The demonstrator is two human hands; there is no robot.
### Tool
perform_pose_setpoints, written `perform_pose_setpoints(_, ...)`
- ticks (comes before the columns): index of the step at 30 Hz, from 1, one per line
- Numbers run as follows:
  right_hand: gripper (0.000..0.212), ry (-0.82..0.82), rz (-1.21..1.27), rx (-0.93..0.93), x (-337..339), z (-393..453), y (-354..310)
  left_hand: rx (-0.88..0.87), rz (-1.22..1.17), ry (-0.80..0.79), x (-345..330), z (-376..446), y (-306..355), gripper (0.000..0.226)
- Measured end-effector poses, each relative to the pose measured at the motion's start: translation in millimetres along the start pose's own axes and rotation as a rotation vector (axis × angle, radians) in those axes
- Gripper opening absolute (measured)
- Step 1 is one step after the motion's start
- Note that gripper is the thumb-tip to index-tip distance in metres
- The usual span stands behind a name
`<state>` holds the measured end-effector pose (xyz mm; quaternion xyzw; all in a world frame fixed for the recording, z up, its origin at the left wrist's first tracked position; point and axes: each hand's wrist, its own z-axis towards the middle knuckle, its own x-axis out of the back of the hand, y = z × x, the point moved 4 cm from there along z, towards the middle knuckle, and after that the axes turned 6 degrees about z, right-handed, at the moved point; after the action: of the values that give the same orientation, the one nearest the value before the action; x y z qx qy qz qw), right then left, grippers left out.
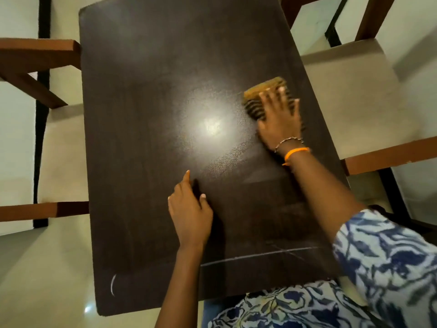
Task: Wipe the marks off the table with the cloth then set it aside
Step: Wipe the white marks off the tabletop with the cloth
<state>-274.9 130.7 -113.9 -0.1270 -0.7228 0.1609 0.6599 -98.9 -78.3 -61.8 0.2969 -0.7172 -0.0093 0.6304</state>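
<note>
A dark brown table (146, 114) fills the view. My right hand (279, 117) lies flat on a folded tan-and-dark striped cloth (256, 95) and presses it to the table's right side. My left hand (190, 211) rests on the table near the middle, fingers loosely curled, index finger extended, holding nothing. A long white chalk line (260, 254) runs across the near part of the table, and a short curved white mark (113, 284) sits at the near left corner. The middle of the table shows a bright light reflection.
Wooden chairs stand at both sides: one at the left (35, 55) and one with a pale seat at the right (354, 102). The floor (47, 268) is pale tile. My blue-and-white patterned sleeve (383, 256) covers the near right corner.
</note>
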Motion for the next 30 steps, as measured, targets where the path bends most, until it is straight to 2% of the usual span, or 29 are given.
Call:
perform_pose_setpoints(3, 0.065, 0.076, 0.0, -0.213, 21.8, 16.3, 45.3, -0.03, 0.106, -0.09, -5.1, -3.1, 1.2, 0.069)
perform_pose_setpoints(7, 0.066, 0.087, 0.009, -0.271, 11.9, 13.4, 19.9, -0.057, 0.151, -0.173, -9.6, -6.2, -6.1, 0.078)
perform_pose_setpoints(10, 0.07, -0.013, 0.025, -0.087, -18.9, -26.1, -43.6, -0.073, 0.112, -0.172, -7.5, -9.2, -6.0, 0.076)
perform_pose_setpoints(14, 0.073, -0.208, 0.064, 0.307, -64.4, -112.7, -131.1, -0.043, 0.069, -0.125, -1.8, -15.1, -13.0, 0.071)
perform_pose_setpoints(16, 0.072, -0.254, 0.011, 0.453, -69.8, -131.2, -134.1, -0.014, 0.072, -0.112, 0.2, -17.5, -16.5, 0.072)
perform_pose_setpoints(18, 0.069, -0.284, -0.02, 0.495, -62.8, -124.4, -116.4, -0.007, 0.091, -0.133, 1.8, -18.5, -16.7, 0.076)
perform_pose_setpoints(20, 0.07, -0.235, -0.042, 0.399, -44.0, -107.0, -85.2, -0.04, 0.147, -0.164, 1.1, -20.6, -13.6, 0.08)
perform_pose_setpoints(26, 0.069, -0.018, 0.0, -0.121, 22.9, -66.0, 59.4, -0.109, 0.339, -0.263, -6.9, -27.5, -11.4, 0.1)
perform_pose_setpoints(30, 0.065, 0.069, -0.004, -0.265, 24.7, -67.0, 63.3, -0.13, 0.329, -0.306, -4.8, -22.7, -18.4, 0.117)
